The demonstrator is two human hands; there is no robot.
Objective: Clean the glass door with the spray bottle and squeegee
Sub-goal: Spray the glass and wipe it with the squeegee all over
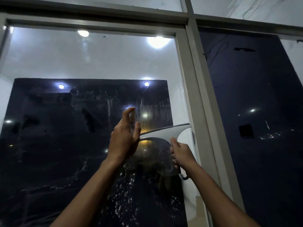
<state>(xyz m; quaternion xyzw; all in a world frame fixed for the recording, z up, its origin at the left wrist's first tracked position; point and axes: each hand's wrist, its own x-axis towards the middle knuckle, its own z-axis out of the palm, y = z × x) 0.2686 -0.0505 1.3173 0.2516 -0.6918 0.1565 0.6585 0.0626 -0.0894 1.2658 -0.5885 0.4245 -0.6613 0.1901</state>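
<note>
The glass door (65, 128) fills the view, dark, with streaks and droplets across its middle and lower part. My right hand (182, 154) grips the handle of a grey squeegee (165, 132). Its blade lies tilted against the glass near the door's right frame, with the right end higher. My left hand (124, 136) is raised just left of the blade and holds a small pale spray bottle (132, 116). The index finger is curled over the bottle's top and the palm hides most of it.
A pale door frame post (201, 112) runs down just right of the squeegee, with another dark pane (262, 120) beyond it. A top rail (91, 24) crosses above. Ceiling lights reflect in the glass.
</note>
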